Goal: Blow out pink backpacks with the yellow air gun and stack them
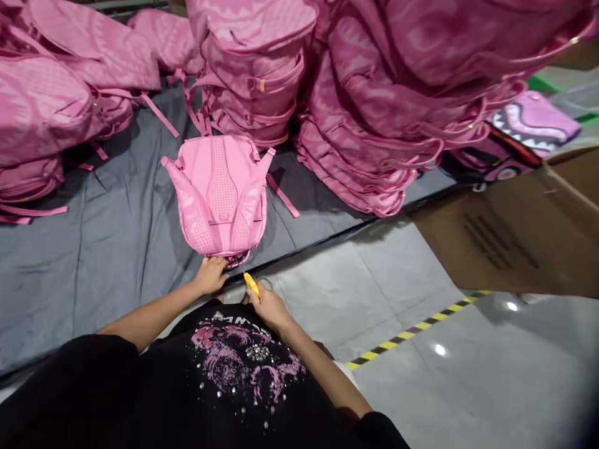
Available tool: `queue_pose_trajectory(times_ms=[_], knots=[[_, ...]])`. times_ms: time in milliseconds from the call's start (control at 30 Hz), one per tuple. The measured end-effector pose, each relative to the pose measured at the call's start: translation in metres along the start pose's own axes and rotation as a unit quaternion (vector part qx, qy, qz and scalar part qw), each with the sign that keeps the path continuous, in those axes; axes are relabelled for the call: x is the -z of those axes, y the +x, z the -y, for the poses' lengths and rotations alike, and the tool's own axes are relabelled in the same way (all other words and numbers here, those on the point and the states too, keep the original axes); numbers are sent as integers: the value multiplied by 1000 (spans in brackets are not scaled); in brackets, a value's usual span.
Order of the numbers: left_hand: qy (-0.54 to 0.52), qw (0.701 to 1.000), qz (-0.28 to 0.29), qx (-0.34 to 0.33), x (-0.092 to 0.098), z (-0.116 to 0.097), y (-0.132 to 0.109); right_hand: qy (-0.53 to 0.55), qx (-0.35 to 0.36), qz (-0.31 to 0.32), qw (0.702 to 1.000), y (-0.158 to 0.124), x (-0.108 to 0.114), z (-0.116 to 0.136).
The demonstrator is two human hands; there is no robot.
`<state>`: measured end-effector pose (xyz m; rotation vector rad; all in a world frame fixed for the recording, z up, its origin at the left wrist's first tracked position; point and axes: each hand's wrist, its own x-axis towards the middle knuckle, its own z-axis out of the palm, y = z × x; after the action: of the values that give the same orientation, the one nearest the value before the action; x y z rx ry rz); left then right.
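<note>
A pink backpack (222, 187) lies on the grey cloth with its straps and perforated back panel facing up. Its near end, with a carry loop, is close to the table's edge. My left hand (213, 274) grips that near end, its fingers partly hidden against the fabric. In my right hand (269, 305) is a small yellow tool (251, 284) with a thin metal tip, possibly thread snips. The tip points at the backpack's near end, beside the carry loop; whether it touches cannot be made out.
Tall stacks of pink backpacks (253, 81) (374, 125) stand behind, with more piled at the left (42, 106). A cardboard box (510, 237) is at the right, near a purple-and-black patterned bag (533, 125). Yellow-black tape (416, 327) crosses the tiled floor.
</note>
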<state>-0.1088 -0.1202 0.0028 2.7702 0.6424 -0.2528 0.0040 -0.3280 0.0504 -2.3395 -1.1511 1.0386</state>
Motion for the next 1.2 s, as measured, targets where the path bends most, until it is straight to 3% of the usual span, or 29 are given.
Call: queue_pose_trajectory(times_ms=[167,233,333,433,500,533,633,767,867,933,967,1067,1133,1200], knots=[[-6,993,18,113,-5,-16,14,-56,27,-5,998,-6,16,-2],[2,996,24,91,-7,-26,11,-76,13,5,997,0,17,-5],[21,999,25,-1,-2,-42,-3,-90,-40,-1,995,9,13,-11],[50,994,-83,-50,12,-51,-4,-68,-45,-10,997,7,9,-17],[89,983,-159,-34,19,-52,10,-52,-37,1,998,2,5,-19],[112,979,-168,-25,21,-51,20,-46,-35,7,998,-1,2,-20],[146,982,-121,-15,25,-49,54,-29,-53,2,998,-3,-8,-24],[63,990,-122,11,42,-54,83,19,-39,-33,999,6,-19,-34],[-80,974,-195,78,77,-66,80,47,10,-93,994,3,-19,-30],[-229,919,-296,120,104,-72,69,35,28,-150,988,-3,-17,-21],[-314,871,-357,126,115,-73,62,27,35,-180,983,-7,-16,-17],[-543,668,-499,100,123,-71,44,21,75,-255,964,-13,-20,-13],[-648,560,-503,117,104,-68,32,35,108,-271,956,-15,-26,-21],[-712,527,-429,178,72,-67,19,41,123,-257,958,-15,-32,-32]])
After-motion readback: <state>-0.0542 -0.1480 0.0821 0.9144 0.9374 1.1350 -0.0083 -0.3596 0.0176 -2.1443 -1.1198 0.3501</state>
